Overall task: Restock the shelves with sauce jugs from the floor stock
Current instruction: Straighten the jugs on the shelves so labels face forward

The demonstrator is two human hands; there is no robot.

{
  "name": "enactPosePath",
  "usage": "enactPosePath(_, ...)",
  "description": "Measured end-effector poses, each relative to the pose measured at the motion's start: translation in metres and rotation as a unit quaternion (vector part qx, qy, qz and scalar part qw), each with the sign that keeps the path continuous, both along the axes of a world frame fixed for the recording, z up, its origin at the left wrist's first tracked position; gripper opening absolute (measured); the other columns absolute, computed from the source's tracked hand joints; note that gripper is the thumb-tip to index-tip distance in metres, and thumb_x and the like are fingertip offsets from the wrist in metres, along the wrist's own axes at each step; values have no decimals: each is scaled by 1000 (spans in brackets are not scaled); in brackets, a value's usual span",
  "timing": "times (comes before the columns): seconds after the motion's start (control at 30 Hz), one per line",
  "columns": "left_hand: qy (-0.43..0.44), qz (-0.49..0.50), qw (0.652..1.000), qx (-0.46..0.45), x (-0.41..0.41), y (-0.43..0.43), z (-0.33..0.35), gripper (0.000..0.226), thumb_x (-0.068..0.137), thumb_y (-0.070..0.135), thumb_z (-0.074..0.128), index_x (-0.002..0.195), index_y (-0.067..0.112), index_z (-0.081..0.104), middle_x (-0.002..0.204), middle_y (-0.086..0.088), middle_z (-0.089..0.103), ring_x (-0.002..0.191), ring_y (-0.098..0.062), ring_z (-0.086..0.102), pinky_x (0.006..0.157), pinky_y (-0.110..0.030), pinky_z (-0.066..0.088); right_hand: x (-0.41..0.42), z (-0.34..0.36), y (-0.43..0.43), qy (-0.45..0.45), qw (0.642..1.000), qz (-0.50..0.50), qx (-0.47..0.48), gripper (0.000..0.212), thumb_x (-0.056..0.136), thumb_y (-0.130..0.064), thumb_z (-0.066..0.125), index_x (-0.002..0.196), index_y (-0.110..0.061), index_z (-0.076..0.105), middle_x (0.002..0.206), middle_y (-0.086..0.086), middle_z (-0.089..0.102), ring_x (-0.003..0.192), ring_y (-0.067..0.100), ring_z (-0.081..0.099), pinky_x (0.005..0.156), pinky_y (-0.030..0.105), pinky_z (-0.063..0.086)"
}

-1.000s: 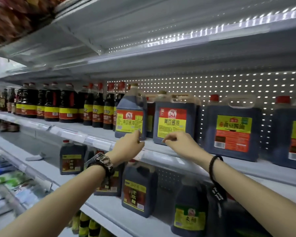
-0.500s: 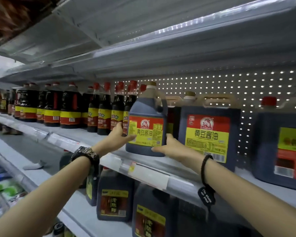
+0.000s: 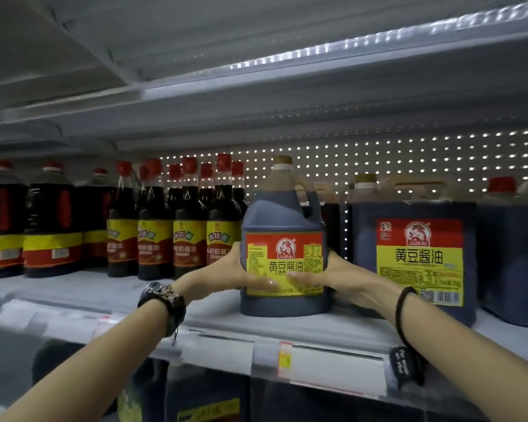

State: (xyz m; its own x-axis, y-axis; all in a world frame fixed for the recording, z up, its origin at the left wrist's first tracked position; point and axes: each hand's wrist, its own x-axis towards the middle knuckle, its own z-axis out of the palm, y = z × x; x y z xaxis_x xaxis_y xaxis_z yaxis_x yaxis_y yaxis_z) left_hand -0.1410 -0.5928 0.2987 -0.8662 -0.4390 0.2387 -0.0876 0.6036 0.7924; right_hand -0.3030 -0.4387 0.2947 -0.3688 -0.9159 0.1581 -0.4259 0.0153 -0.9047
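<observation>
A dark sauce jug (image 3: 284, 226) with a tan cap and a red-and-yellow label stands upright on the grey shelf (image 3: 214, 318) at the centre. My left hand (image 3: 235, 274) grips its left side, thumb laid across the front of the label. My right hand (image 3: 333, 277) grips its right side, thumb meeting the left one low on the label. A larger square sauce jug (image 3: 412, 248) with the same label stands just to the right, close beside my right wrist.
Tall red-capped sauce bottles (image 3: 171, 220) fill the shelf to the left, right up against the held jug. More dark jugs (image 3: 512, 254) stand at the far right. Price tags (image 3: 275, 357) line the shelf's front edge. Jugs on the lower shelf (image 3: 208, 397) show below. Another shelf hangs overhead.
Both hands have closed around the smaller jug, thumbs now across its label. The view has moved closer, and the jug now faces squarely forward.
</observation>
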Motion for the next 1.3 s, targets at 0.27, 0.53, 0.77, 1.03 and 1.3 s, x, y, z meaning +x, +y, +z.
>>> enactPosePath(0.27, 20, -101, 994, 27, 3, -22, -2, 79, 66, 16, 86, 130, 26, 40, 117, 1, 66, 105, -13, 66, 91, -34, 54, 19, -6, -2, 29, 996, -69, -42, 62, 62, -32, 84, 116, -29, 53, 108, -7, 68, 101, 7, 63, 88, 23, 50)
enactPosePath(0.53, -7, -132, 989, 60, 8, -33, -3, 82, 75, 14, 78, 140, 30, 30, 123, 2, 65, 110, -14, 64, 96, -37, 52, 29, -10, -2, 95, 986, -131, -33, 95, 52, -56, 83, 130, -24, 39, 110, -14, 63, 100, 2, 60, 78, 16, 46)
enactPosePath(0.77, -10, -96, 992, 77, 12, -35, -10, 71, 69, 35, 78, 126, 42, 36, 114, 10, 67, 107, -12, 64, 96, -43, 50, 32, -12, 17, 132, 986, -89, 45, 96, 72, -36, 78, 144, -15, 16, 122, -12, 51, 106, 2, 47, 89, 14, 34)
enactPosePath(1.03, -14, -91, 994, 66, 16, -37, -5, 75, 56, 36, 82, 119, 40, 41, 102, 10, 72, 95, -10, 69, 75, -31, 58, 32, -21, 9, 124, 988, -87, 6, 100, 68, -38, 81, 142, -17, 17, 117, -15, 54, 107, 4, 53, 88, 16, 40)
enactPosePath(1.3, -15, -51, 995, 79, 47, -57, -3, 99, 29, 48, 94, 115, 39, 45, 105, 6, 71, 96, -14, 69, 74, -32, 56, 52, -24, -25, 186, 978, -97, -5, 93, 62, -51, 81, 134, -16, 33, 128, -4, 56, 116, 13, 54, 91, 25, 45)
